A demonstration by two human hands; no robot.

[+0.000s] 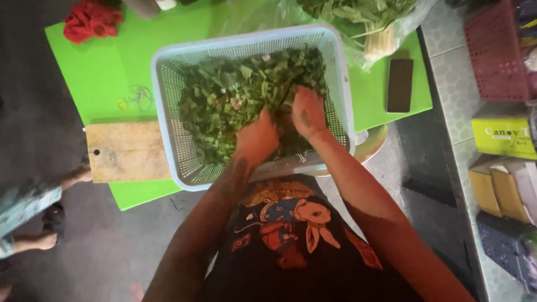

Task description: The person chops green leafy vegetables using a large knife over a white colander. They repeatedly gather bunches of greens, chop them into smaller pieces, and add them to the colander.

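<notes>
A pale blue perforated plastic basket (pixel 168 95) stands on a bright green table (pixel 95 72) and holds a heap of chopped green leaves (pixel 235 89). Both of my hands are down in the leaves near the basket's front wall. My left hand (pixel 256 138) is curled, its fingers buried in the greens. My right hand (pixel 307 112) lies palm down beside it, fingertips pushed into the heap. Whether either hand grips leaves is hidden.
A wooden cutting board (pixel 126 151) lies left of the basket. A red cloth (pixel 92 21) sits at the back left, a dark phone (pixel 400 85) at the right, bagged leafy stalks (pixel 363 22) behind. Another person's legs (pixel 33 218) show at the left. Boxes (pixel 503 134) stand at the right.
</notes>
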